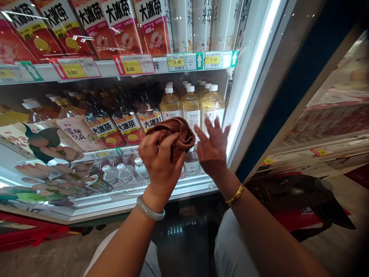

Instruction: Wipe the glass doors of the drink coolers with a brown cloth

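Observation:
A bunched brown cloth (180,136) is gripped in my left hand (161,161), the fingers curled over it. My right hand (212,148) is raised just to the right of the cloth, fingers spread, with nothing in it. Both hands are in front of the glass door (121,86) of a lit drinks cooler; whether either one touches the glass I cannot tell. Behind the hands, inside the cooler, stand bottles of pale yellow tea (212,102), partly covered by my fingers and the cloth.
Iced tea cartons (123,27) fill the upper shelf above price tags (134,67). Dark-capped tea bottles (100,127) and low clear bottles (111,175) stand to the left. A dark blue door frame (296,73) runs along the right. A red basket or cart (34,232) is at lower left.

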{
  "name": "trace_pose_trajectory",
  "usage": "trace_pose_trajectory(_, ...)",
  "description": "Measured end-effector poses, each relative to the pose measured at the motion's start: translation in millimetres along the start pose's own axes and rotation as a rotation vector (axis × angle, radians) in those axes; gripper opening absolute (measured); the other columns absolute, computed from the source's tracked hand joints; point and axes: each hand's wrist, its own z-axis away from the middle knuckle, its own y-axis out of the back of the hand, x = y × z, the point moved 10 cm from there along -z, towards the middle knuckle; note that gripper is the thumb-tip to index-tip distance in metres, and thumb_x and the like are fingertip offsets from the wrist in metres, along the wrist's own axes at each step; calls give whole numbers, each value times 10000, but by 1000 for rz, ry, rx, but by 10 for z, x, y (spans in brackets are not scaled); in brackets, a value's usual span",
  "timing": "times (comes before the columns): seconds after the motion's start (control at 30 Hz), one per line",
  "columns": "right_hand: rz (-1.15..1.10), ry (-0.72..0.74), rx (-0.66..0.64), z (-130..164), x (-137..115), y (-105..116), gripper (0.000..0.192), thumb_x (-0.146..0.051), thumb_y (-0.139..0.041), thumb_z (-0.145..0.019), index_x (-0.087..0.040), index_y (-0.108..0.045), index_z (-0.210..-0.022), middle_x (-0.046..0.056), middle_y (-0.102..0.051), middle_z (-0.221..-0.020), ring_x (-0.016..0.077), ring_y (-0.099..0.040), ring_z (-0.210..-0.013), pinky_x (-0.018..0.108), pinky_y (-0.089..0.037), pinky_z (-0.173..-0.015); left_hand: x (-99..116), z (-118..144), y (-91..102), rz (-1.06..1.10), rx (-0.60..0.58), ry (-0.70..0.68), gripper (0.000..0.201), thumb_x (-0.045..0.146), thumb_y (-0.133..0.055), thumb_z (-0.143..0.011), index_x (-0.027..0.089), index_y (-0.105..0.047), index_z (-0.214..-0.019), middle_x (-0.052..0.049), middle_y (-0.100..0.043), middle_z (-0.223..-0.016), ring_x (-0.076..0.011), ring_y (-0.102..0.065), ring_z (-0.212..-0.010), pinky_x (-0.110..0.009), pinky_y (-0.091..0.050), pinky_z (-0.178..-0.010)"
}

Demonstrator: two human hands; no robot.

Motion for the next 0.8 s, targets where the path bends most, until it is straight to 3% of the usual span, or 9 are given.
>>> trace_pose_trajectory(0.1, -12, 21, -28, 60, -189, -83, 567, -272, -470, -1039, -234, -402, -1600, 72, -509, -1616, 224, -262, -1621, 555, -54, -1364, 65, 125, -51, 20, -21, -40, 396, 337, -753, -893, 241, -647, -1262, -131, -584, -1251, -317, -531, -1255, -485, -428, -1117)
trace_pose_trajectory(0.23, -65, 7, -23, 83, -192, -78, 500, -271, -493, -1044, -257, -477, -1543, 66, -562, -1574, 194, -312, -1601, 517, -121, -1361, 69, 264, -85, 34, -107, -123, 379, 261, -761, -885, 261, -651, -1247, -119, -603, -1257, -303, -534, -1263, -456, -446, -1106)
trace_pose_trajectory(0.33, -69, -6, 19, 58, -158, -36, 489, -173, -454, -1027, -279, -519, -1500, 50, -566, -1570, 176, -336, -1588, 515, -162, -1353, -115, 206, 54, 0, -125, -128, 436, 287, -776, -869, 272, -653, -1287, -121, -605, -1274, -317, -529, -1268, -477, -424, -1125)
trace_pose_trajectory(0.43, -73, -22, 43, 29, -194, -25, 554, -106, -424, -986, -288, -515, -1502, 38, -535, -1598, 185, -293, -1606, 551, -125, -1351, -308, 174, 201, -36, -87, -38, 491, 315, -786, -851, 261, -645, -1318, -137, -583, -1297, -335, -516, -1277, -508, -406, -1135)
trace_pose_trajectory(0.63, -115, 94, -10, -16, -545, -90, 484, -251, -493, -1030, -294, -505, -1512, 44, -532, -1601, 196, -272, -1614, 539, -82, -1358, -167, 432, 81, -8, -210, -151, 365, 260, -736, -897, 241, -656, -1252, -129, -620, -1257, -318, -522, -1260, -471, -435, -1100)
trace_pose_trajectory(0.8, -166, 41, -43, -25, -652, -240, 612, -142, -478, -991, -350, -438, -1565, -4, -488, -1633, 199, -249, -1621, 572, -67, -1359, -585, 294, 421, -116, -119, -68, 462, 294, -787, -851, 260, -639, -1288, -145, -596, -1284, -338, -533, -1261, -502, -417, -1121)
